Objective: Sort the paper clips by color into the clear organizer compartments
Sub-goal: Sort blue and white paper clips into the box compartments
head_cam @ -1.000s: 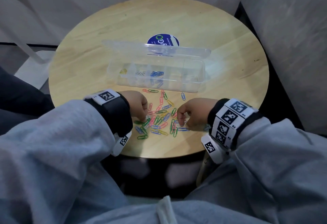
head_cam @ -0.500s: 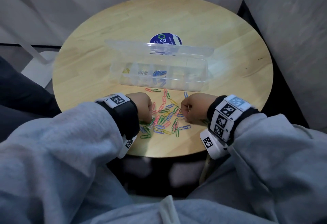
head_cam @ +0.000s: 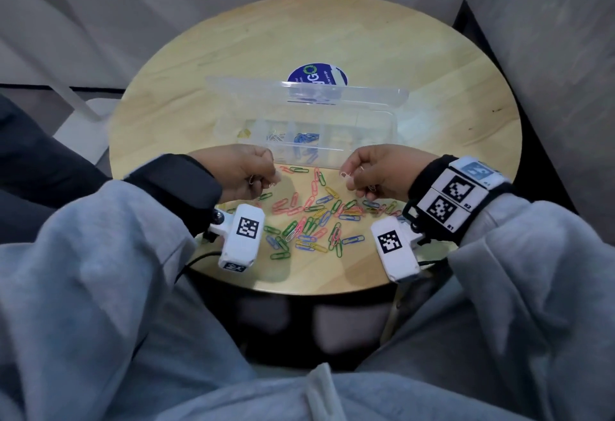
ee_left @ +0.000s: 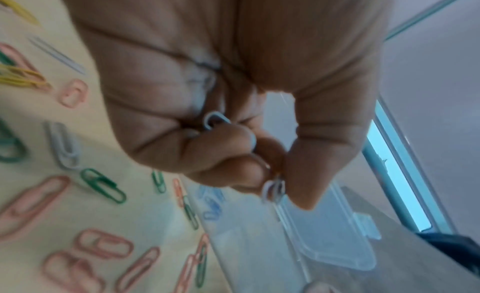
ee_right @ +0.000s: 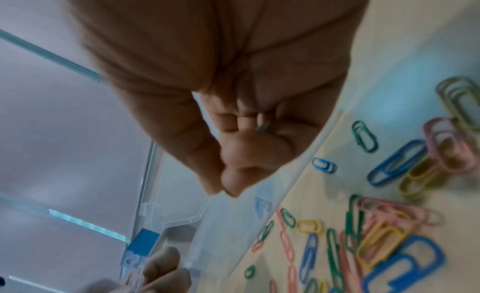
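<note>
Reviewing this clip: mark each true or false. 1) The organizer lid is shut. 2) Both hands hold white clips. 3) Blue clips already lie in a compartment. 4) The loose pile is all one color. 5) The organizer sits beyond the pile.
1) False: the organizer lid stands open.
2) True: the left hand pinches white clips, and the right hand pinches a white clip.
3) True: blue clips lie in a middle compartment.
4) False: the pile mixes pink, green, blue and yellow, with some white.
5) True: it sits farther across the table than the pile.
</note>
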Action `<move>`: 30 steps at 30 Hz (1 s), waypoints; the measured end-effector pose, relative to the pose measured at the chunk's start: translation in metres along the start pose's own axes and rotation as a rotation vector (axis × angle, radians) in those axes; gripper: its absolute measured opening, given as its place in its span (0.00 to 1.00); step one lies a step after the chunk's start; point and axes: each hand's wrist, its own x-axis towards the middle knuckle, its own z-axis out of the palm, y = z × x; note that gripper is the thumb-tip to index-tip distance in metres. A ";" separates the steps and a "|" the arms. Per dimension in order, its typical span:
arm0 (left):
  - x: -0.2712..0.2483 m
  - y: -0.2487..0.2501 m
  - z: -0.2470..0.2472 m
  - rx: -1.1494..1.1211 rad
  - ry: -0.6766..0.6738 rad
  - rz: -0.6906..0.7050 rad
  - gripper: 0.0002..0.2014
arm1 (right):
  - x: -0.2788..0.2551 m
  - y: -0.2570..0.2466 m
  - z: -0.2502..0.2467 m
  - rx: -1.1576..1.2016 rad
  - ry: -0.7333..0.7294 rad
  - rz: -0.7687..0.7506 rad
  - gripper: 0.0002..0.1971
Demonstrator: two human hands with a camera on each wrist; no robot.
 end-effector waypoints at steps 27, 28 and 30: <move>0.002 -0.023 0.044 1.395 -0.014 0.080 0.12 | -0.004 -0.011 -0.003 0.361 0.115 0.030 0.22; 0.002 -0.023 0.044 1.403 -0.010 0.088 0.12 | -0.004 -0.011 -0.002 0.353 0.117 0.033 0.22; 0.001 -0.022 0.045 1.418 0.012 0.114 0.11 | -0.005 -0.012 -0.003 0.352 0.121 0.033 0.22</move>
